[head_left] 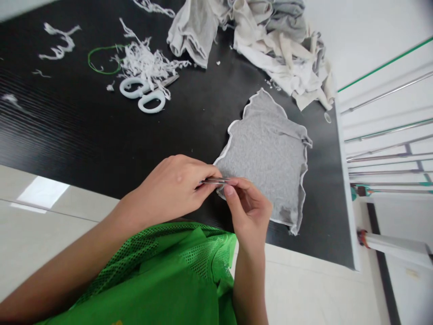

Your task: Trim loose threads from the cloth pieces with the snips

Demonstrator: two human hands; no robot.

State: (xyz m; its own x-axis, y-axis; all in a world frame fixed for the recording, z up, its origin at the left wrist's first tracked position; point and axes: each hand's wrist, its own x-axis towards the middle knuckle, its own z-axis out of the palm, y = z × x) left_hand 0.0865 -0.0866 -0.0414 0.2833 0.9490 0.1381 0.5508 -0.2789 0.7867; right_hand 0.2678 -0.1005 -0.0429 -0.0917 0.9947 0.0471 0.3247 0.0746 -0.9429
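My left hand is closed around a slim pair of metal tweezers, whose tips point right. The fingertips of my right hand are pinched together at those tips; anything between them is too small to make out. Just beyond both hands, a grey cloth piece with a wavy white edge lies flat on the black table. Its near left corner passes beneath my fingers.
White-handled scissors lie by a heap of white thread scraps and a green string. Crumpled grey and cream cloths cover the far side. Poles lean beyond the table's right edge.
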